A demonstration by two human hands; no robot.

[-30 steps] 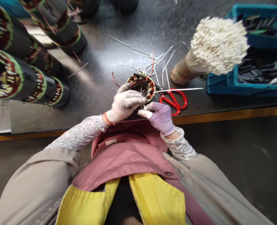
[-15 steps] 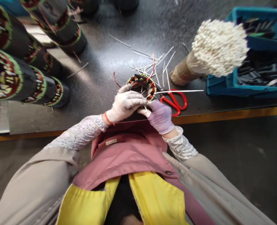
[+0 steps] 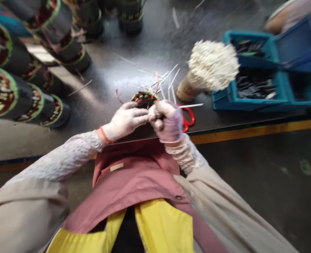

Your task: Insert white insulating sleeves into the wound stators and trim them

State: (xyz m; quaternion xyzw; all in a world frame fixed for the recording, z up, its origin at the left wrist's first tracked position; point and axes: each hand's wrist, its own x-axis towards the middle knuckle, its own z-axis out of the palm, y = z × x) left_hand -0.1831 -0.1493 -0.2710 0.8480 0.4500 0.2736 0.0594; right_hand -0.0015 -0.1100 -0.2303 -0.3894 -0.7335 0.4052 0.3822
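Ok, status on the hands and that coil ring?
Left hand on the coil ring, grip unclear through blur. Right hand curled shut beside it. Red scissors and loose white strips close by on the bench.

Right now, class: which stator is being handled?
The lone stator by the scissors, between left hand and right hand; the other stators lie stacked at left.

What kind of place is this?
Probably a workshop where electric motors get made: stacks of wire-wound motor cores lie on the bench, beside a bundle of white sticks and blue bins of small parts.
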